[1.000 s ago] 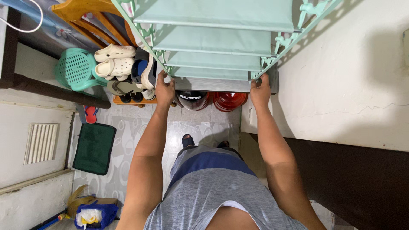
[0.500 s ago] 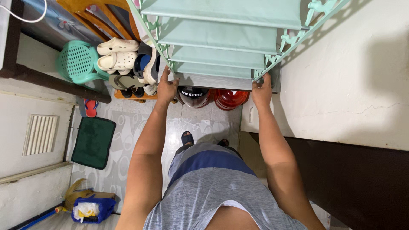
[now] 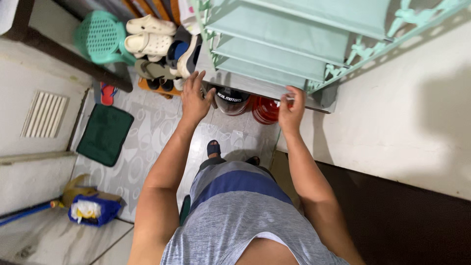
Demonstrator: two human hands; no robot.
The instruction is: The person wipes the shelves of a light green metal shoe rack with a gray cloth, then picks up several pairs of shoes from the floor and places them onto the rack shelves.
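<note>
A tall mint-green shoe rack (image 3: pixel 282 54) with fabric shelves stands against the white wall, seen from above. My left hand (image 3: pixel 195 101) is at the rack's front left corner, fingers spread and resting against the grey lowest shelf (image 3: pixel 245 84) without gripping it. My right hand (image 3: pixel 291 109) has its fingers curled over the same shelf's front edge near the right post. Under the shelf sit a black helmet (image 3: pixel 230 100) and a red helmet (image 3: pixel 265 110). My feet in dark sandals show on the tiled floor below.
Left of the rack are white clogs (image 3: pixel 147 39) and other shoes on a low wooden stand, with a green plastic stool (image 3: pixel 100 35) behind. A red flip-flop (image 3: pixel 106 93), a dark green mat (image 3: pixel 104 133) and a blue bag (image 3: pixel 91 208) lie on the floor. A dark panel (image 3: pixel 407 211) is at lower right.
The view has swung so the rack sits further up and right. My left hand has opened off the left post; my right hand has shifted inward along the shelf edge.
</note>
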